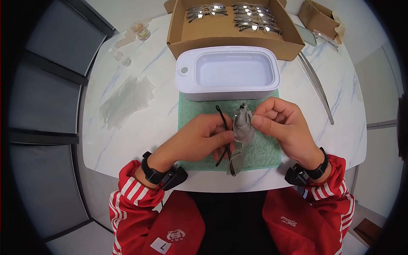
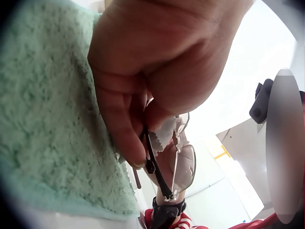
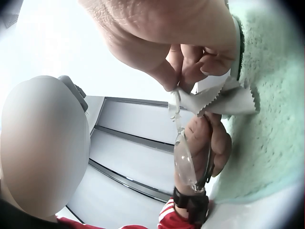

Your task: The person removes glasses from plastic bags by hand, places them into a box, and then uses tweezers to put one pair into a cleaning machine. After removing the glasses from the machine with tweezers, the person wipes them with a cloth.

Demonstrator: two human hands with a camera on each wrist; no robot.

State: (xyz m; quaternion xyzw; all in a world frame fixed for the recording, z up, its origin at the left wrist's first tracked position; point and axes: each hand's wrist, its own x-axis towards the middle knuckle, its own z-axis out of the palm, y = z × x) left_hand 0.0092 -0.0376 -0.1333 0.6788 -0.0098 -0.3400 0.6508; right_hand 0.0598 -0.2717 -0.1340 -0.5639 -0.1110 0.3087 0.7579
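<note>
Over a green towel (image 1: 263, 153), the left hand (image 1: 199, 138) grips a pair of glasses (image 1: 236, 159) by the frame and dark temples. A grey cloth (image 1: 243, 125) with zigzag edges is folded over one lens; the right hand (image 1: 282, 125) pinches cloth and lens between thumb and fingers. In the left wrist view the left hand (image 2: 157, 62) holds the dark temple, and the uncovered lens (image 2: 185, 167) shows below it. From the right wrist view, the cloth (image 3: 233, 100) hangs out from under the right hand (image 3: 176, 38), whose thumb and finger meet at the lens edge.
A white basin-like device (image 1: 185, 85) stands behind the towel. Behind it, a cardboard box (image 1: 208, 34) holds several pairs of glasses. Plastic bags (image 1: 127, 102) and small bottles (image 1: 142, 32) lie at left. A long metal strip (image 1: 316, 85) and a small carton (image 1: 316, 19) are at right.
</note>
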